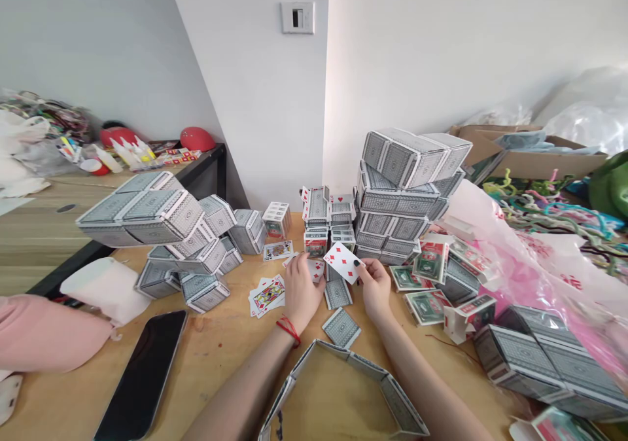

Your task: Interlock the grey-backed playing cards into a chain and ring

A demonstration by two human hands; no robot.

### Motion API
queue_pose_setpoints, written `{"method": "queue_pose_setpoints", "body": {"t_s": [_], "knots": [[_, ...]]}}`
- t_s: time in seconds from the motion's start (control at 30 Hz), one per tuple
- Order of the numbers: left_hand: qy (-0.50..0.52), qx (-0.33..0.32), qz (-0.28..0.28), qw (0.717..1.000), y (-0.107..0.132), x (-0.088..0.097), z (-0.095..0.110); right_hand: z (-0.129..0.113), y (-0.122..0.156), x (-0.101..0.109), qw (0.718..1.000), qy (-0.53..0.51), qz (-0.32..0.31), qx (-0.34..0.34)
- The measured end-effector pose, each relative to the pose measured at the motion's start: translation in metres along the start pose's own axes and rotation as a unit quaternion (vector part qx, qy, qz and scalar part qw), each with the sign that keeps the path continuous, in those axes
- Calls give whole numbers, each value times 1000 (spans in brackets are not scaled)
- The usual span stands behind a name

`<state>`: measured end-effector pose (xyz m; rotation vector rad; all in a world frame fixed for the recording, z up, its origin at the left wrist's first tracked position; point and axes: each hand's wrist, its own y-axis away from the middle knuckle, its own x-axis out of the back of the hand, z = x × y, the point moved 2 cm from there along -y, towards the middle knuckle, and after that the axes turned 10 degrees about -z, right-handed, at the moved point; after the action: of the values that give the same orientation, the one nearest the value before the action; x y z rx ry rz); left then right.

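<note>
My right hand (377, 287) pinches a five of diamonds playing card (341, 262), its face toward me. Close to its left, my left hand (301, 290) has its fingers curled over another red-pipped card (315, 270), mostly covered by the hand. Below both hands a patterned card (342, 328) lies face down, with a second face-down card (338, 294) just beyond it. Several face cards (267, 296) lie left of my left hand. Between my forearms stands an open ring of folded cards (338, 352).
Stacked blocks of folded cards (402, 192) rise at right, with more blocks (147, 212) at left. Card boxes (432, 261) lie right of my right hand. A phone (142, 375) rests at front left. Pink plastic (520, 264) covers the right side.
</note>
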<state>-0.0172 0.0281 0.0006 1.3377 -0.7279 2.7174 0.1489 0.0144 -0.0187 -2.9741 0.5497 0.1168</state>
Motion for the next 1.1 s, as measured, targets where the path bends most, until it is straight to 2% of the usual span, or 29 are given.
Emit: {"method": "queue_pose_setpoints", "body": {"t_s": [0.23, 0.37, 0.47, 0.57, 0.67, 0.83, 0.97, 1.1], "knots": [[27, 19, 60, 998, -2, 10, 7, -1, 4, 2, 999, 24, 10, 20], [46, 23, 91, 995, -2, 17, 13, -2, 5, -3, 999, 32, -20, 16], [78, 5, 103, 992, -1, 22, 18, -7, 6, -7, 998, 1, -66, 2], [97, -35, 76, 992, 2, 23, 22, -12, 8, -12, 992, -38, -116, -9], [98, -73, 25, 992, 5, 20, 25, -17, 10, -15, 985, -67, -157, -32], [101, -100, -43, 989, 6, 18, 28, -19, 11, -17, 977, -56, -200, -39], [100, -94, -44, 990, 5, 16, 28, -14, 9, -17, 978, -33, -199, -44], [102, -70, -8, 992, 2, 13, 24, -7, 8, -18, 981, -36, -184, -56]]}}
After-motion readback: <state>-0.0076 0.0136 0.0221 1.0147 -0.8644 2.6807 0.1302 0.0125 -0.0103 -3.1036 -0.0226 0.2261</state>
